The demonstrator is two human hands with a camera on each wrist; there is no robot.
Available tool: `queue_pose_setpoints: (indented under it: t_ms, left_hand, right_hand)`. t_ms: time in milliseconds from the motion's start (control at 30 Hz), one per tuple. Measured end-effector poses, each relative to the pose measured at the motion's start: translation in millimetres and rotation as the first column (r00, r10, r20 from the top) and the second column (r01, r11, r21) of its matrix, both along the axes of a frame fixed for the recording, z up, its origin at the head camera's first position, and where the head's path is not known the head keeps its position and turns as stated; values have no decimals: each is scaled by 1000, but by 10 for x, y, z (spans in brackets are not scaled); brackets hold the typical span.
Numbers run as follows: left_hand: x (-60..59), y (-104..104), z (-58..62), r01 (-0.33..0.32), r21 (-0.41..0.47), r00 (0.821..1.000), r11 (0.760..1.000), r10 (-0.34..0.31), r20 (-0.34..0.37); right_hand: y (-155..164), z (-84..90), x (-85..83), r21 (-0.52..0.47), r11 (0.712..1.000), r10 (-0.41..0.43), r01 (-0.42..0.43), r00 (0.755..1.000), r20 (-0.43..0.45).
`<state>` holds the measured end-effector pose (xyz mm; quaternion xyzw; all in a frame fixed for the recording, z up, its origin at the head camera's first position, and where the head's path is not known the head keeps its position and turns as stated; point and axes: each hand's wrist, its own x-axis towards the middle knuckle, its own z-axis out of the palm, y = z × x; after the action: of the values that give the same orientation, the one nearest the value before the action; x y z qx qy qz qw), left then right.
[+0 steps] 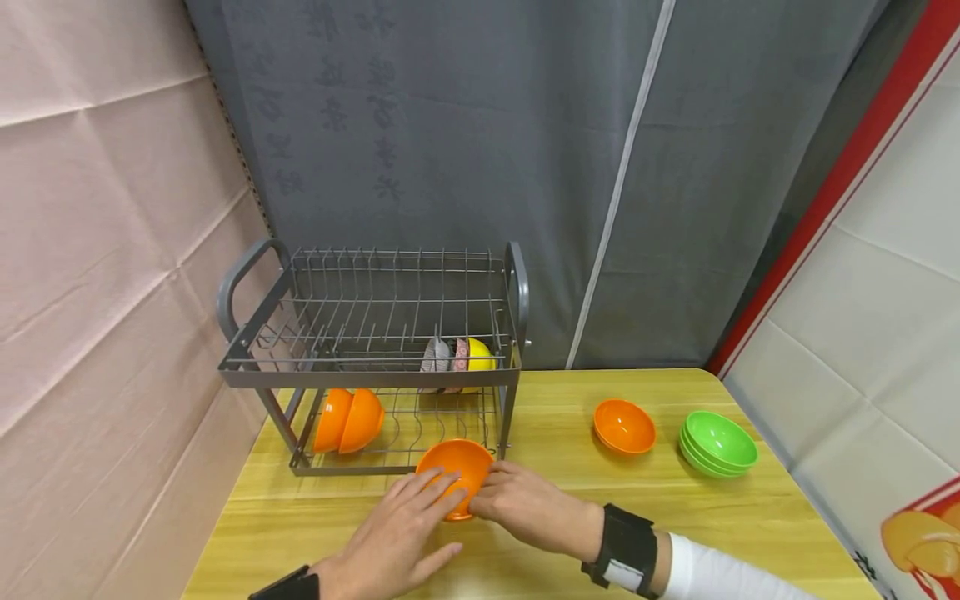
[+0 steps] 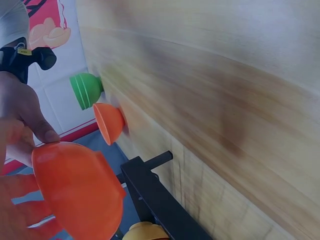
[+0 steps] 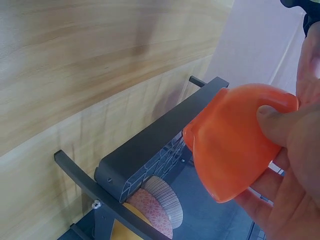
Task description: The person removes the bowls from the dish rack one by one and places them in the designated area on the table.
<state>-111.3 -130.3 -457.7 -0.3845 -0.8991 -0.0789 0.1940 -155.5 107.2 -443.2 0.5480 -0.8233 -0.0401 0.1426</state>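
An orange bowl (image 1: 457,463) is held up in front of the dish rack's lower front edge, its inside turned towards me. My right hand (image 1: 528,510) pinches its right rim; in the right wrist view the thumb (image 3: 270,120) presses on the outside and the fingers go behind. My left hand (image 1: 397,533) is at the bowl's left side with fingers spread and fairly straight, the fingertips over the bowl in the head view. Two orange bowls (image 1: 362,422) stand on edge, nested, in the lower tier of the grey dish rack (image 1: 375,379) at left.
A yellow bowl (image 1: 480,357) and patterned bowls (image 1: 437,357) stand at the rack's lower right. On the wooden table (image 1: 570,417), an orange bowl (image 1: 624,427) sits right of the rack, beside stacked green bowls (image 1: 720,442). A grey curtain (image 1: 420,125) hangs behind.
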Motion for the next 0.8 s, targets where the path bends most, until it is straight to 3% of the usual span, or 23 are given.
queue_pose_setpoints:
  t_ms: [167,467,800]
  left_hand:
    - [15,5,-31,-19,-52,999,998,21,40]
    - [7,17,-65,8,-64,1000,998,-9,-24]
    - [0,47,-75,4,-63,1000,998,-3,13]
  right_hand:
    - [33,-10,19,6,1000,-12,12,1000,18]
    - [116,-42,54,-42,999,-8,8,1000,-6]
    - [309,-106,63,-104,993,-46,47,999,12]
